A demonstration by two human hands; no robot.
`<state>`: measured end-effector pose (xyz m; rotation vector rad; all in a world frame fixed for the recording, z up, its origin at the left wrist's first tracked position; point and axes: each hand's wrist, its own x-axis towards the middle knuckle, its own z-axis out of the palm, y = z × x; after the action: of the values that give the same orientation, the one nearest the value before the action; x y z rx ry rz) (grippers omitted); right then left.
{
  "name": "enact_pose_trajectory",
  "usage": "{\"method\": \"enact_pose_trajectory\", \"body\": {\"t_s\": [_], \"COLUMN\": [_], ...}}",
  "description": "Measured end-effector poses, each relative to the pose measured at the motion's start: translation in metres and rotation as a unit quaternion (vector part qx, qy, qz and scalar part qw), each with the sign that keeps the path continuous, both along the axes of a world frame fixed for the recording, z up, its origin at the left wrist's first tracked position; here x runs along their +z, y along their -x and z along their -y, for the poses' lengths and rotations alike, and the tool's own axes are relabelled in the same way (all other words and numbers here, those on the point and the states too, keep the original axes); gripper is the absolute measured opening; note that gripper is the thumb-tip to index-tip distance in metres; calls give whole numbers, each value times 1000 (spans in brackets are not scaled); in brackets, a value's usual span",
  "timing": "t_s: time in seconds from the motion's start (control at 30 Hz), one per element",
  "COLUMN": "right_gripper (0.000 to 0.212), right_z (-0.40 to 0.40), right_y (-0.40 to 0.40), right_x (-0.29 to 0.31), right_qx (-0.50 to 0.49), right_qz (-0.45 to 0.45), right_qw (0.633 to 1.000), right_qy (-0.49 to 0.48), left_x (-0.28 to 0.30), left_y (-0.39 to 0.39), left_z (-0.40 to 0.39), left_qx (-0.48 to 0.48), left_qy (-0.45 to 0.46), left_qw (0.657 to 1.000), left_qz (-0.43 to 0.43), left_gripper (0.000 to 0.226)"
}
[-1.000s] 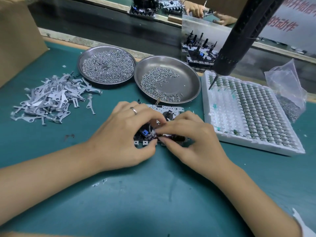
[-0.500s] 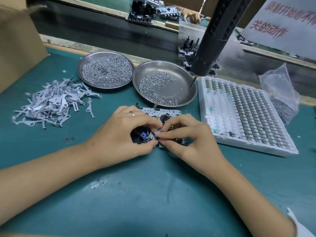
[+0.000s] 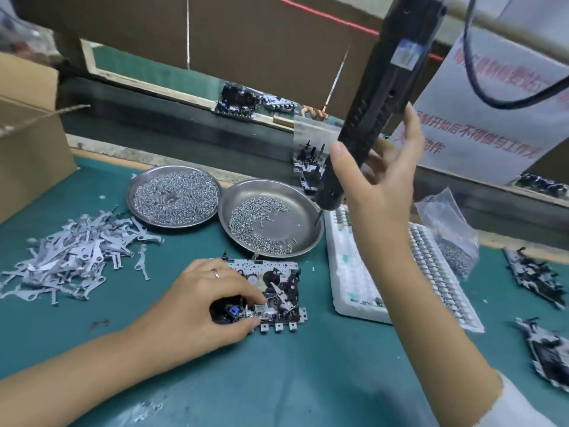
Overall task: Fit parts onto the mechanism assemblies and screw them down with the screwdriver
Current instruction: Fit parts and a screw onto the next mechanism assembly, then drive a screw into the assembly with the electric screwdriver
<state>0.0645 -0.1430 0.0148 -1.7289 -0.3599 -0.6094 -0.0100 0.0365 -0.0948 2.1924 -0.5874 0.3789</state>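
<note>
A cassette mechanism assembly [image 3: 278, 289] lies flat on the teal mat. My left hand [image 3: 197, 303] grips its left end, thumb at the front edge and fingers on top by a blue part. My right hand [image 3: 380, 186] is raised beside the black electric screwdriver [image 3: 385, 87] that hangs tilted from above. Thumb and straight fingers flank its lower barrel without closing round it. The bit tip [image 3: 317, 218] hangs over the right screw dish [image 3: 295, 224].
Another steel dish [image 3: 131, 192], full of screws, stands left of it. A pile of grey metal levers [image 3: 70, 257] lies at the left. A white foam tray [image 3: 345, 272], a plastic bag [image 3: 446, 229] and more assemblies [image 3: 535, 272] are right. A cardboard box [image 3: 27, 149] stands far left.
My right hand left the assembly and rose to the hanging screwdriver. My left hand stayed on the assembly. The camera tilted up.
</note>
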Motion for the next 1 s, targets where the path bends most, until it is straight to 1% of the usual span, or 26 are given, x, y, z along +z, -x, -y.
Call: {"method": "enact_pose_trajectory", "body": {"t_s": [0.07,0.17,0.2,0.27,0.3,0.43,0.57,0.7,0.8,1.0], "right_gripper": [75,62,53,26,22,25,31,31,30,29], "right_z": [-9,-19,-22,-27,-28,-34,-40,-46,-50,-51], "right_y": [-9,-13,-11,-3,4,31,47,50,52,53], "right_x": [9,11,10,3,-1,-22,-34,-35,-36,-36], "right_qx": [4,-2,11,57,78,135,154,166,170,167], "right_qz": [9,9,6,3,0,-6,-11,-14,-11,-11], "right_qw": [1000,999,999,996,993,978,970,964,961,961], "right_qy": [-20,-33,-36,-66,-88,-156,-191,-209,-218,-218], "left_x": [0,0,0,0,1,2,2,2,1,1], "left_y": [0,1,1,2,2,2,3,3,2,1], "left_z": [0,2,2,3,3,3,4,5,6,7], "left_qx": [2,8,11,15,18,31,43,37,38,38], "left_qy": [4,10,13,13,10,-7,-9,-10,-11,-6], "left_qw": [1000,1000,1000,1000,1000,999,999,999,999,999], "left_qz": [-3,-14,-15,-13,-11,-2,4,23,29,32], "left_gripper": [23,23,23,24,24,19,19,24,19,16]}}
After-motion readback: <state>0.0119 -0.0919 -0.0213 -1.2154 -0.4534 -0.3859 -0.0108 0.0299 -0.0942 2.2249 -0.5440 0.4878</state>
